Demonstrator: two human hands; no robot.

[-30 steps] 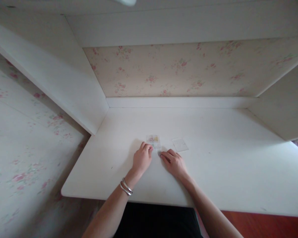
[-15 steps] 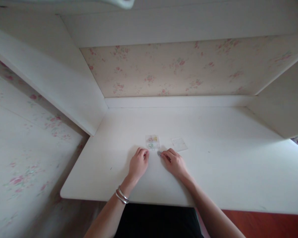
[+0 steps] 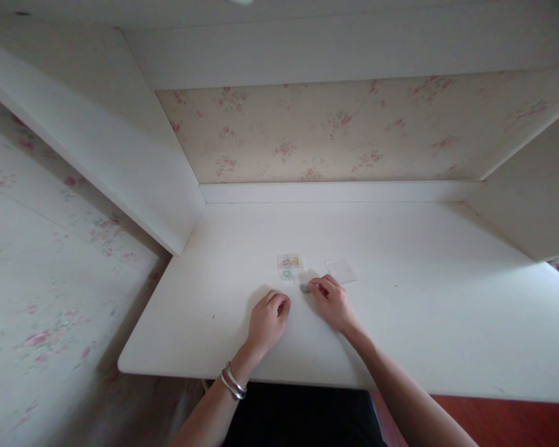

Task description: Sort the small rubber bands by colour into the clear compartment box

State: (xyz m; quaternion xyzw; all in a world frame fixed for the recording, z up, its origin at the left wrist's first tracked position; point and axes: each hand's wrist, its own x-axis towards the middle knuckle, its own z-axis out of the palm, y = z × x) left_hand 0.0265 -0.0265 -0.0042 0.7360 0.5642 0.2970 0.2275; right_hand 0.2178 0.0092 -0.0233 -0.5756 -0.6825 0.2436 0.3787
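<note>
Sticker-like disc [image 3: 304, 288], small, round and greyish, sits at the tips of your right hand [image 3: 334, 303], pinched or pressed between thumb and forefinger against the desk [image 3: 400, 323]; it is too small to tell which, or whether it has left the surface. Your right fingers [image 3: 317, 286] curl around it, so that hand is closed on the disc. Just beyond it, towards the back wall, lies a small clear sheet [image 3: 289, 267] with pastel pink, yellow and green printed shapes, flat on the desk and close to the disc without clearly touching it. To the right of that sheet, near your right knuckles, lies a second clear rectangle [image 3: 340, 270], thin, glossy and nearly blank, turned at a slight angle.

Your left hand [image 3: 268, 319] rests on the desk just left of the disc, fingers loosely curled under into a soft fist, holding nothing, apart from both sheets. Two thin silver bangles [image 3: 233, 383] circle that wrist.

Your desk is matt white with a rounded front left corner and a few tiny dark specks. A plain white ledge [image 3: 335, 192] runs along its back edge, and above it the wall [image 3: 344, 130] carries cream paper with faded pink flower sprigs. White panels close in the left and right sides
</note>
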